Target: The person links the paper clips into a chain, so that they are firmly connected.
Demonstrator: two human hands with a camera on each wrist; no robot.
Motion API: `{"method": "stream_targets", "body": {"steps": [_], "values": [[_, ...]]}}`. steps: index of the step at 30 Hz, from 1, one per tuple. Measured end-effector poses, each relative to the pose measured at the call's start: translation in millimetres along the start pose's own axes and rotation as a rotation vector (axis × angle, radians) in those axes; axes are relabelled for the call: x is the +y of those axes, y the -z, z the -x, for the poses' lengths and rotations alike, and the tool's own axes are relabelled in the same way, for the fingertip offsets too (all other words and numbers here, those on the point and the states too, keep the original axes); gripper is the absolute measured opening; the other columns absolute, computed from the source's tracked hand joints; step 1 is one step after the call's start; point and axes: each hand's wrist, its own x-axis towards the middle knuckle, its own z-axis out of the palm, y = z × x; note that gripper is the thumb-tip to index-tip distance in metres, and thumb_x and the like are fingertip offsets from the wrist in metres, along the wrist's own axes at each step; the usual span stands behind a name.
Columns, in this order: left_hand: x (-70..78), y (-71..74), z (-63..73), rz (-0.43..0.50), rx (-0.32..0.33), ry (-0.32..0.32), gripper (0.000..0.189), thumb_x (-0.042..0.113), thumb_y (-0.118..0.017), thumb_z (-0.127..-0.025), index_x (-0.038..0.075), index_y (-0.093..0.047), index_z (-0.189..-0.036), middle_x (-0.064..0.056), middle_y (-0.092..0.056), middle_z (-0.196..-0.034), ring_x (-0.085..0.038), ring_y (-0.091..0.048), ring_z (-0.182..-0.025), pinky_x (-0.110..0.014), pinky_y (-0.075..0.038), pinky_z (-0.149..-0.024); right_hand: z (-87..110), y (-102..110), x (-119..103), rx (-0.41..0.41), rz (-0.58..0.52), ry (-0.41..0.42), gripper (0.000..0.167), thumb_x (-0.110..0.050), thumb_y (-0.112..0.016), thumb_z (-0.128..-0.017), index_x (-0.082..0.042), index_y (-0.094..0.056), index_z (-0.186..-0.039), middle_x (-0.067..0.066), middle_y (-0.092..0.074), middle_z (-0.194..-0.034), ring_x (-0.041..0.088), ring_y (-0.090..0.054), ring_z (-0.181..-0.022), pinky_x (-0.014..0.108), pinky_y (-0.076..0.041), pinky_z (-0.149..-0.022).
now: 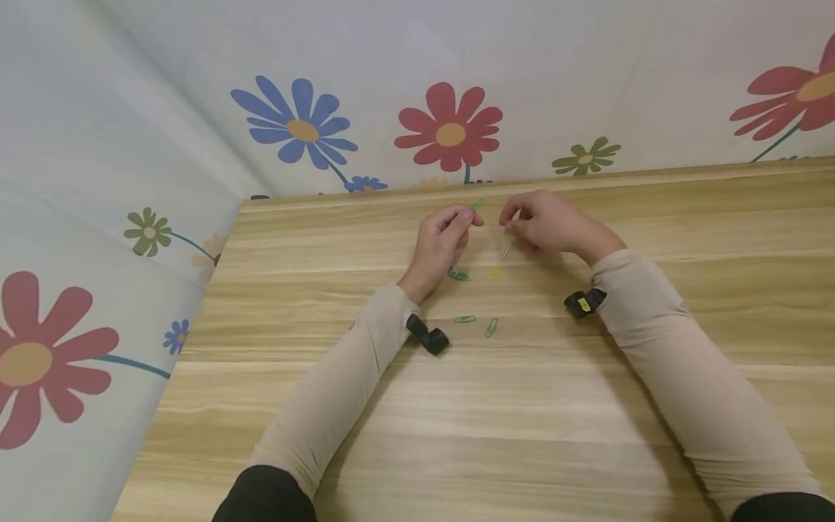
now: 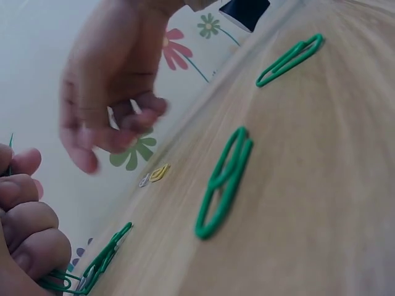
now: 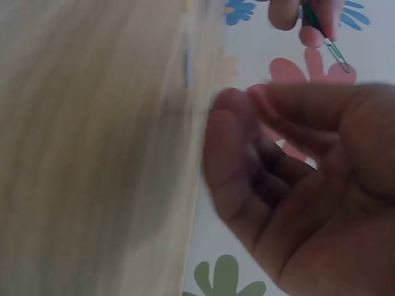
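My left hand (image 1: 443, 235) pinches a green paper clip (image 1: 479, 205) between thumb and index finger, its end sticking out past the fingertips. Below that hand, more green paper clips (image 2: 108, 256) overlap in a cluster beside the curled lower fingers, which partly hide them. To the right, my right hand (image 1: 554, 223) hovers a short gap from the pinched clip, fingers loosely bent, with nothing visible in them. Under it on the table lie a white paper clip (image 1: 504, 251) and a yellow paper clip (image 1: 496, 272).
Two loose green paper clips, one flat (image 1: 465, 319) and one angled (image 1: 491, 328), lie on the wooden table (image 1: 457, 435) nearer the body. A flower-printed white backdrop (image 1: 522, 58) rises behind the table's far edge and along its left side.
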Motion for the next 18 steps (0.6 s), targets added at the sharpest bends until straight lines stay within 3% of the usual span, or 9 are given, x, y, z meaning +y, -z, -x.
{"method": "stream_targets", "body": {"steps": [4,10,15,18], "values": [[-0.1,-0.4,0.3,-0.011,-0.007,0.008,0.029,0.016,-0.05,-0.107,-0.007,-0.066,-0.102,-0.003,-0.035,-0.054,-0.013,-0.029,-0.043,-0.024,-0.024,-0.04,-1.3,-7.3,5.4,-0.117,0.177,0.013,0.019,-0.002,-0.06,-0.095,-0.004,-0.066,-0.113,0.011,-0.059,-0.076,0.022,-0.056,-0.061,0.033,-0.049,-0.057],[-0.8,-1.1,0.0,-0.053,-0.013,0.017,0.029,0.016,-0.05,-0.108,-0.007,-0.067,-0.103,-0.004,-0.037,-0.054,-0.015,-0.032,-0.045,-0.025,-0.026,-0.042,-3.1,-15.3,4.0,-0.107,0.357,0.064,0.007,-0.001,-0.065,-0.089,-0.007,-0.064,-0.091,0.009,-0.059,-0.081,0.027,-0.053,-0.077,0.039,-0.044,-0.071],[-1.5,-0.5,-0.5,-0.068,-0.002,0.014,0.029,0.016,-0.051,-0.107,-0.006,-0.068,-0.101,-0.005,-0.037,-0.054,-0.015,-0.031,-0.046,-0.025,-0.025,-0.043,-3.5,-15.0,3.7,-0.09,0.377,0.053,0.01,-0.004,-0.061,-0.092,-0.006,-0.062,-0.083,0.007,-0.058,-0.076,0.024,-0.053,-0.072,0.036,-0.043,-0.067],[-2.0,-0.9,-0.7,-0.07,-0.001,0.019,0.028,0.016,-0.051,-0.107,-0.006,-0.069,-0.099,-0.004,-0.037,-0.054,-0.015,-0.03,-0.045,-0.025,-0.024,-0.042,-2.3,-11.9,5.2,-0.066,0.28,0.038,0.008,-0.004,-0.056,-0.091,-0.004,-0.061,-0.086,0.008,-0.057,-0.074,0.022,-0.053,-0.065,0.033,-0.043,-0.06]]}}
